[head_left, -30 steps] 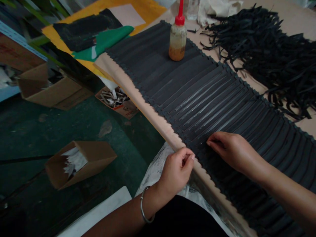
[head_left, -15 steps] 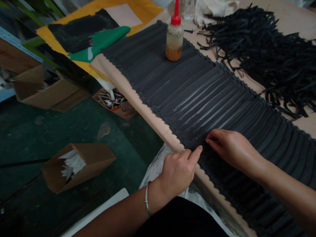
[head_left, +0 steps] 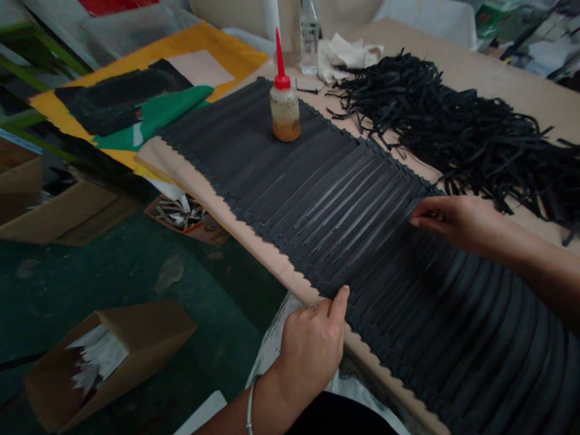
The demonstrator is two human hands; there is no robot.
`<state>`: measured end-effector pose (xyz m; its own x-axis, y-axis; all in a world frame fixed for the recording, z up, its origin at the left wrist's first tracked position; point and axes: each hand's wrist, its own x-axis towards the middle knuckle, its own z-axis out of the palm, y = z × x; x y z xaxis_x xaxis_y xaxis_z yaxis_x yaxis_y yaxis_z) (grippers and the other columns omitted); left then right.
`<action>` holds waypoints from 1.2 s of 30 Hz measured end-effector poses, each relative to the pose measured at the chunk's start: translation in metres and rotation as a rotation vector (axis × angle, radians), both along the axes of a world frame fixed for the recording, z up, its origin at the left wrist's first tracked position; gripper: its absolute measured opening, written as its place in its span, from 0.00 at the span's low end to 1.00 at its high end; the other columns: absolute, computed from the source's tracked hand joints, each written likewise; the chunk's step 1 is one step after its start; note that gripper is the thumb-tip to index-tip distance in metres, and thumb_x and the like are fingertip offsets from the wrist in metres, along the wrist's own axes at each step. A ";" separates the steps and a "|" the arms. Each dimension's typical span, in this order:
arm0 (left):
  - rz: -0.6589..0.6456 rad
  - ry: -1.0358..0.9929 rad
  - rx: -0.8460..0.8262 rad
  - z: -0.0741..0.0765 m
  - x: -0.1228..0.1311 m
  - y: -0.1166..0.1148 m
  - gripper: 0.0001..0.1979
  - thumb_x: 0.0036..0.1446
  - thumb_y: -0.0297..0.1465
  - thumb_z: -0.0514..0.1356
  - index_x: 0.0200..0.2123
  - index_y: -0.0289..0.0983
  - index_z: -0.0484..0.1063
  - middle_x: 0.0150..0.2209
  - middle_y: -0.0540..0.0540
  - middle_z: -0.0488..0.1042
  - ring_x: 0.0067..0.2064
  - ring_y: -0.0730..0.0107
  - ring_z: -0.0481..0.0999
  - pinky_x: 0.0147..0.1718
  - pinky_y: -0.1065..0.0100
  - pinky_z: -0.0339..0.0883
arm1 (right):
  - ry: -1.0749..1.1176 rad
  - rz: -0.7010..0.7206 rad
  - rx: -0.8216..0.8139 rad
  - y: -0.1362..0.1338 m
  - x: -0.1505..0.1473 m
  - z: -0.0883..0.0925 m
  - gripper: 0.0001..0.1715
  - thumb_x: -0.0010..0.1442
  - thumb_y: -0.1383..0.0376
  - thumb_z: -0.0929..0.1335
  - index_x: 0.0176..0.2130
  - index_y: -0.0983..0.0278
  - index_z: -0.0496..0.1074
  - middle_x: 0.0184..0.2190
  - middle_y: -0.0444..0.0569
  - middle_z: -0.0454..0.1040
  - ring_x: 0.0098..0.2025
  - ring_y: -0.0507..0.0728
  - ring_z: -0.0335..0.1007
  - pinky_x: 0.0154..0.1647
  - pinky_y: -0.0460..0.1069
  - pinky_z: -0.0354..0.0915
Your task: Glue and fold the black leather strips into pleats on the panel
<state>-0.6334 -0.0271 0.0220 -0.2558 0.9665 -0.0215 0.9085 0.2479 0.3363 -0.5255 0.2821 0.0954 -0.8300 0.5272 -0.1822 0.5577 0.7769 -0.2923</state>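
Observation:
A long panel of black strips laid side by side runs diagonally along the table edge, its borders jagged. Wet, shiny lines of glue mark several strips in the middle. My left hand has its index finger stretched out, the tip pressing the panel's near border; its other fingers curl and the thumb is hidden. Toward the far border, my right hand is closed in a pinch on what looks like a black strip, leading back toward the left fingertip. A glue bottle with a red nozzle stands upright on the panel.
A heap of loose black strips lies beyond the panel. A clear bottle and a crumpled white cloth are at the back. Yellow sheeting covers the far left corner. Cardboard boxes holding scraps stand on the floor.
My right hand has moved from beside the left fingertip across the panel toward its far border. The left hand stays at the near border. The camera view has shifted.

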 end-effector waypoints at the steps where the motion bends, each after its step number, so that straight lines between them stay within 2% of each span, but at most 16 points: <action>1: 0.002 0.000 0.008 -0.001 0.000 -0.001 0.26 0.61 0.22 0.56 0.63 0.35 0.64 0.33 0.46 0.79 0.30 0.57 0.80 0.24 0.60 0.73 | -0.013 -0.036 0.030 0.006 -0.001 -0.001 0.09 0.61 0.61 0.69 0.36 0.62 0.77 0.29 0.47 0.78 0.31 0.55 0.73 0.33 0.48 0.61; 4: -0.002 0.000 0.043 -0.004 0.000 -0.002 0.26 0.61 0.22 0.55 0.63 0.34 0.64 0.33 0.46 0.79 0.29 0.58 0.80 0.25 0.61 0.72 | -0.023 -0.062 0.087 0.017 -0.006 -0.010 0.08 0.60 0.60 0.69 0.35 0.61 0.77 0.30 0.47 0.78 0.32 0.55 0.73 0.33 0.47 0.61; 10: -0.002 0.006 0.101 -0.006 -0.002 -0.002 0.25 0.61 0.21 0.53 0.62 0.34 0.64 0.32 0.47 0.79 0.28 0.60 0.80 0.24 0.62 0.70 | -0.053 -0.035 0.095 0.024 -0.011 -0.030 0.09 0.59 0.58 0.68 0.34 0.60 0.76 0.28 0.45 0.77 0.31 0.55 0.72 0.31 0.47 0.61; 17: -0.002 -0.001 0.144 -0.009 -0.002 -0.003 0.24 0.63 0.22 0.50 0.62 0.34 0.63 0.31 0.48 0.78 0.26 0.62 0.79 0.24 0.62 0.69 | -0.065 -0.023 0.086 0.029 -0.010 -0.033 0.09 0.60 0.57 0.68 0.34 0.59 0.75 0.28 0.45 0.78 0.32 0.56 0.73 0.31 0.48 0.61; 22: -0.019 0.005 0.183 -0.011 -0.005 -0.003 0.24 0.63 0.22 0.48 0.62 0.33 0.63 0.31 0.47 0.78 0.26 0.63 0.79 0.24 0.64 0.72 | 0.025 -0.100 0.106 0.060 -0.002 -0.040 0.07 0.58 0.59 0.69 0.33 0.60 0.76 0.31 0.46 0.79 0.34 0.57 0.75 0.33 0.48 0.63; 27: -0.079 -0.005 0.183 -0.015 -0.010 -0.005 0.25 0.65 0.23 0.49 0.64 0.32 0.60 0.36 0.45 0.80 0.29 0.65 0.81 0.27 0.66 0.75 | 0.032 -0.211 0.115 0.089 0.001 -0.048 0.08 0.56 0.59 0.70 0.33 0.60 0.77 0.30 0.47 0.79 0.34 0.58 0.75 0.33 0.49 0.63; 31: -0.085 0.008 0.199 -0.018 -0.012 -0.005 0.25 0.65 0.23 0.49 0.64 0.32 0.60 0.36 0.45 0.80 0.28 0.66 0.80 0.28 0.68 0.76 | 0.052 -0.237 0.070 0.095 0.000 -0.051 0.08 0.57 0.58 0.70 0.33 0.60 0.77 0.30 0.47 0.79 0.33 0.57 0.75 0.33 0.49 0.64; 36: -0.079 0.021 0.273 -0.015 -0.013 -0.001 0.23 0.64 0.22 0.47 0.60 0.29 0.64 0.31 0.46 0.79 0.24 0.66 0.78 0.25 0.68 0.76 | 0.133 -0.232 0.050 0.094 0.002 -0.049 0.09 0.57 0.57 0.70 0.33 0.60 0.75 0.29 0.46 0.79 0.32 0.57 0.74 0.34 0.50 0.64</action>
<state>-0.6462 -0.0284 0.0066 -0.1771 0.9527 0.2469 0.9289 0.0789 0.3619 -0.5240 0.3759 0.0461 -0.7010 0.7115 -0.0493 0.6817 0.6481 -0.3395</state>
